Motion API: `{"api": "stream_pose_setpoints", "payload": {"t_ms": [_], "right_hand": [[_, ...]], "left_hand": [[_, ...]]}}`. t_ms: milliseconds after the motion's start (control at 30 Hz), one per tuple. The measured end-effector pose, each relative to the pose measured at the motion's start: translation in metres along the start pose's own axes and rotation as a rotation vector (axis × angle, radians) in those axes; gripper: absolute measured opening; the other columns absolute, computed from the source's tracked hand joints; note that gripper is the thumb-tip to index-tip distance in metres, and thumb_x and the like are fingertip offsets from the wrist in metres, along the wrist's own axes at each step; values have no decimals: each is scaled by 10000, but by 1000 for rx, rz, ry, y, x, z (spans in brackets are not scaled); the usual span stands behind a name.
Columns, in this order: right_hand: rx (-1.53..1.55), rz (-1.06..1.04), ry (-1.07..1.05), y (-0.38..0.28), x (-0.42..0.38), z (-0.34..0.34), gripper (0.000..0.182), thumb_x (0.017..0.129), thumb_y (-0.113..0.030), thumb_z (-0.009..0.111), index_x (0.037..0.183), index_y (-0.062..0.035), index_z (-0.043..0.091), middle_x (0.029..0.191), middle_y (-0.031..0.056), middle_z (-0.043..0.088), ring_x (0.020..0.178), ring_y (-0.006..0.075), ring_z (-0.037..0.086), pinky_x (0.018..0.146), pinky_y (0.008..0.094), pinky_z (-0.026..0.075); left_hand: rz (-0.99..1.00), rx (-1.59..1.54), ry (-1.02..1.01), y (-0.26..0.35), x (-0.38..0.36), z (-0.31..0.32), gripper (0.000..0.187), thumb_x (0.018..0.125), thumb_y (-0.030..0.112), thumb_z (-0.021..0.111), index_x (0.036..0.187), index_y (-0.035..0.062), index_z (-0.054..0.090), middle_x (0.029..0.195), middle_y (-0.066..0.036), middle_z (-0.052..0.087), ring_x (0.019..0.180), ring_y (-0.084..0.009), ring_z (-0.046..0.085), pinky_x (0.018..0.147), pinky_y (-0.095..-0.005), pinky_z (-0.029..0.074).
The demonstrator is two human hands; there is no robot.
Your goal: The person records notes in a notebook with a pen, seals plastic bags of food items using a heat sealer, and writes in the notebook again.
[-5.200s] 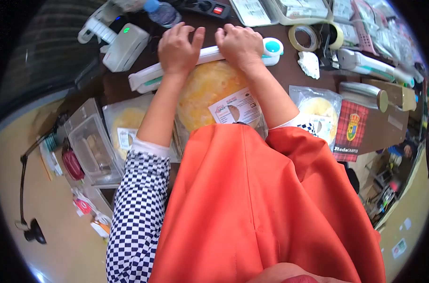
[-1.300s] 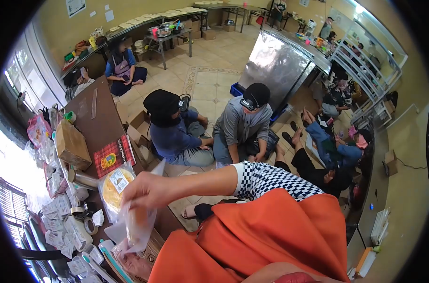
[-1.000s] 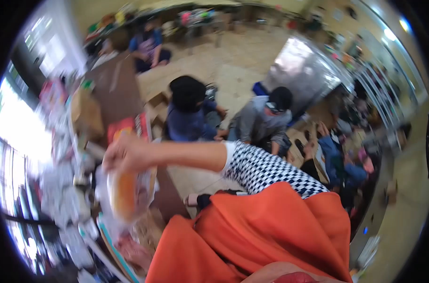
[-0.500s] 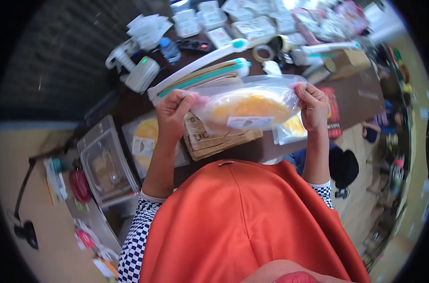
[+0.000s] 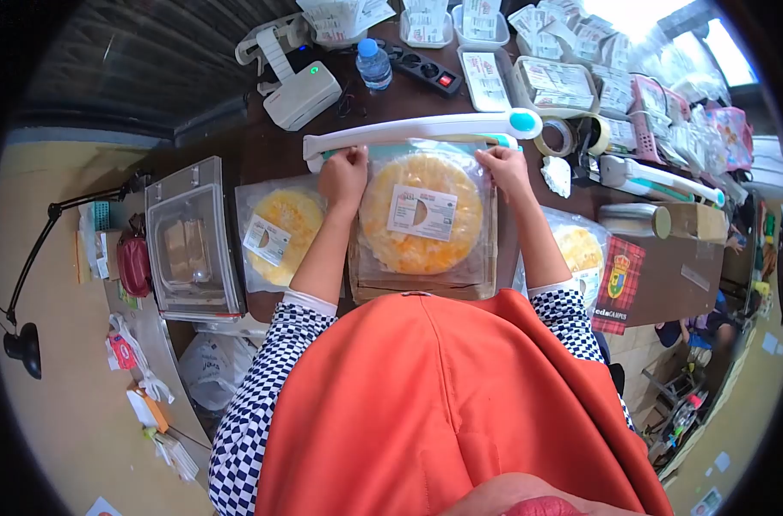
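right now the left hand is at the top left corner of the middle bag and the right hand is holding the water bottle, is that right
Not quite: the right hand is at the top right corner of the middle bag, not on the water bottle, as the head view shows. The left hand is at the top left corner, as you say.

On the bench (image 5: 677, 262) are three bagged yellow rounds (image 5: 422, 252) bearing three printed labels (image 5: 422, 211), one each. Two bare hands (image 5: 344, 178), two heat sealers (image 5: 426, 129) and two rolls of tape (image 5: 603, 133) can be counted. There is one blue-capped water bottle (image 5: 374, 69), one power strip (image 5: 420, 67), one clear-fronted box (image 5: 222, 219) and one black desk lamp (image 5: 23, 348).
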State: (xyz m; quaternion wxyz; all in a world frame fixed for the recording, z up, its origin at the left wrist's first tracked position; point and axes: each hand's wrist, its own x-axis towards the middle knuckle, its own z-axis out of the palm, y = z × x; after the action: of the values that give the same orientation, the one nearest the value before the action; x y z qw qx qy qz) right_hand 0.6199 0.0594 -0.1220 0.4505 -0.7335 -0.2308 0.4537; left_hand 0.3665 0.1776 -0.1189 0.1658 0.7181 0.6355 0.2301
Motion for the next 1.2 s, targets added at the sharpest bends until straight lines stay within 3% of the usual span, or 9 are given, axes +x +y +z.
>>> {"api": "stream_pose_setpoints", "payload": {"t_ms": [200,267,400,500,667,767,967,1033,1200], "right_hand": [[-292,-109,62,-11,9,4,263,747,-291,693,751,-28,678,562,27,598,449,70,512,464,255,425],[-282,-104,92,-13,4,7,273,744,-301,697,762,-29,680,569,30,605,453,76,522,474,258,433],[-591,-188,121,-30,-19,0,346,755,-373,673,761,-28,677,595,77,625,486,158,591,528,288,474],[-605,-39,-122,-86,-55,-2,394,768,-417,641,748,-24,663,618,124,626,559,251,618,564,316,484],[-528,-842,287,-134,-38,26,341,832,-398,571,804,-66,642,726,109,627,666,260,605,595,357,461],[-867,-918,432,-121,8,45,399,856,-462,498,857,-84,625,774,96,623,740,275,595,653,383,443],[-1094,-624,378,-73,45,58,549,851,-591,376,912,-102,618,844,91,642,857,289,582,759,422,405],[-1033,-223,150,-62,53,57,600,842,-620,357,946,-89,616,878,115,649,898,305,586,797,417,413],[-975,-182,98,-65,58,56,580,820,-619,397,987,-108,617,937,118,648,917,300,600,803,389,448]], "left_hand": [[-67,55,41,7,-19,-8,392,792,349,598,1048,56,555,1061,-161,586,976,-322,552,808,-416,429],[193,206,127,34,-49,-19,502,789,328,604,1167,26,471,1192,-186,453,1139,-334,406,901,-473,331],[734,112,-349,62,-88,-12,636,804,431,556,1345,169,347,1419,-128,254,1310,-342,209,1041,-535,127],[712,181,-445,61,-87,4,650,804,551,468,1365,251,334,1476,-79,152,1366,-301,62,1067,-533,2],[692,182,-479,63,-82,8,660,803,575,449,1375,277,309,1479,-61,142,1368,-289,54,1059,-550,-9],[685,178,-483,61,-83,9,668,801,576,452,1379,280,299,1481,-55,137,1369,-285,50,1060,-548,-16],[680,166,-492,61,-82,9,669,793,578,462,1375,285,309,1478,-56,151,1368,-280,62,1057,-548,-12],[664,161,-515,63,-81,10,658,796,574,462,1372,292,316,1478,-53,155,1369,-274,64,1054,-548,-4],[747,125,-427,70,-58,1,507,781,468,555,1205,191,529,1328,-78,415,1233,-287,355,1021,-547,174]]}}
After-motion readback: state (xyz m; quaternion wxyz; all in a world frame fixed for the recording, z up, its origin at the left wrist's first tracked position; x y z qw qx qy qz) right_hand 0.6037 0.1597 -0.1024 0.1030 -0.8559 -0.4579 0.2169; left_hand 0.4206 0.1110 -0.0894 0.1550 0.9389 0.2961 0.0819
